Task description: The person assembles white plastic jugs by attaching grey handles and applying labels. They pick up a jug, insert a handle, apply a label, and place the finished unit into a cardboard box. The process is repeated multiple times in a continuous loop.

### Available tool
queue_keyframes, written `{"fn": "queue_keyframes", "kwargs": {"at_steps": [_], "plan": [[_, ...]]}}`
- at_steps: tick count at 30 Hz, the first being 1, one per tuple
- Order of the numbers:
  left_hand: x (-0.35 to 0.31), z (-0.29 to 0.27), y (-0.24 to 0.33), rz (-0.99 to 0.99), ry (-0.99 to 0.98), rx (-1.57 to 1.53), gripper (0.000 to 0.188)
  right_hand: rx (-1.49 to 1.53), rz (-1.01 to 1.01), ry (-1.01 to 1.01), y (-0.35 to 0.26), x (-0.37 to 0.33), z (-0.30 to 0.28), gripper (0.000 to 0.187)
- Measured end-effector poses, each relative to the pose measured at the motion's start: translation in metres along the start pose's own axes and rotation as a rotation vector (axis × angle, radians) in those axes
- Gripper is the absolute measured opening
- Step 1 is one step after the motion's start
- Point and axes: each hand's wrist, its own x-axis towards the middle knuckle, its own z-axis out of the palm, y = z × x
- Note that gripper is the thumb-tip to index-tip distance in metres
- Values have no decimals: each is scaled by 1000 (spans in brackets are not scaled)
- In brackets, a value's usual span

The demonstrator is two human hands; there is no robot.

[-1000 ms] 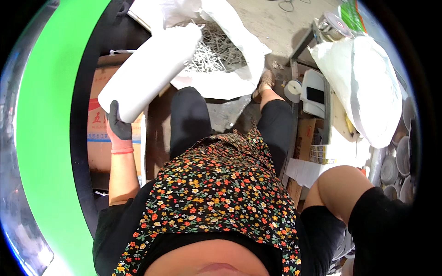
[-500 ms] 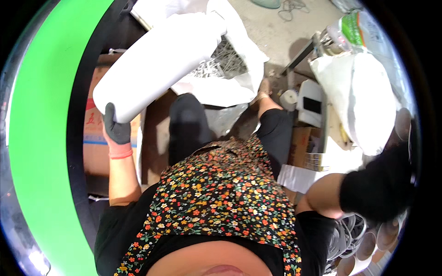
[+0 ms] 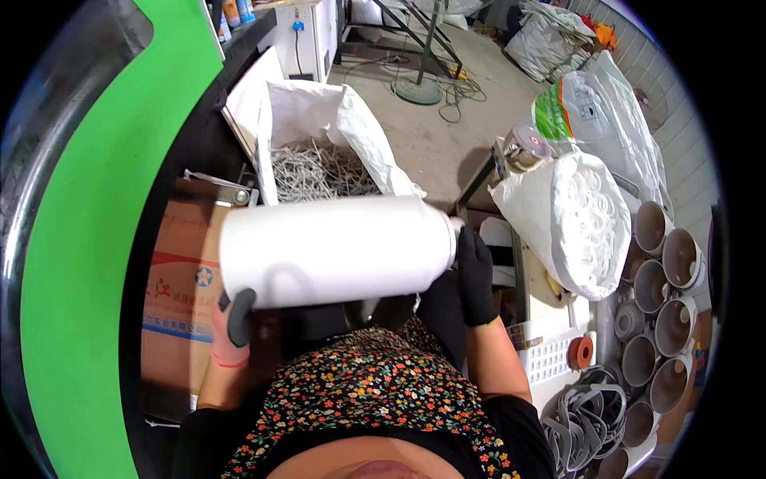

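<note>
A large white bottle-shaped shell [image 3: 335, 249] lies sideways in front of my apron, its narrower neck end toward the right. My left hand [image 3: 238, 318], in a black-palmed glove, is closed on the lower edge of its wide left end. My right hand [image 3: 476, 275], in a black glove, is at the neck end with fingers together. A small pale piece [image 3: 457, 224] shows by its fingertips; what it is, I cannot make out. Behind the shell stands a white sack [image 3: 363, 120] with thin grey-white scraps [image 3: 319, 172] inside.
At right, an open sack of white rings [image 3: 590, 227] stands on a bench beside a metal can [image 3: 527, 148]. Further right are several hollow cylinders [image 3: 670, 327] and grey handle-like loops [image 3: 586, 423]. A cardboard box [image 3: 179, 279] and green panel [image 3: 80, 263] are at left.
My right hand has come from the far right to the shell's neck. The shell has turned from slanting to nearly level and moved closer. The view has tilted up.
</note>
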Motion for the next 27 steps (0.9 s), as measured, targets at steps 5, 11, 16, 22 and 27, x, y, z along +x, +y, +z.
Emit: {"fn": "queue_keyframes", "kwargs": {"at_steps": [5,11,16,22,27], "plan": [[-9,32,20,-101,-111,-185,36,314,275,13,-22,-33,-20,35],[5,52,1,310,-257,320,32,-252,32,173,8,-74,-61,28],[11,47,-15,573,-353,501,33,-436,138,120,-43,-92,-62,30],[20,58,-20,-207,-187,-416,34,8,188,255,-24,-85,-59,29],[103,44,-81,107,54,66,53,-22,-283,120,-94,-7,-16,28]]}}
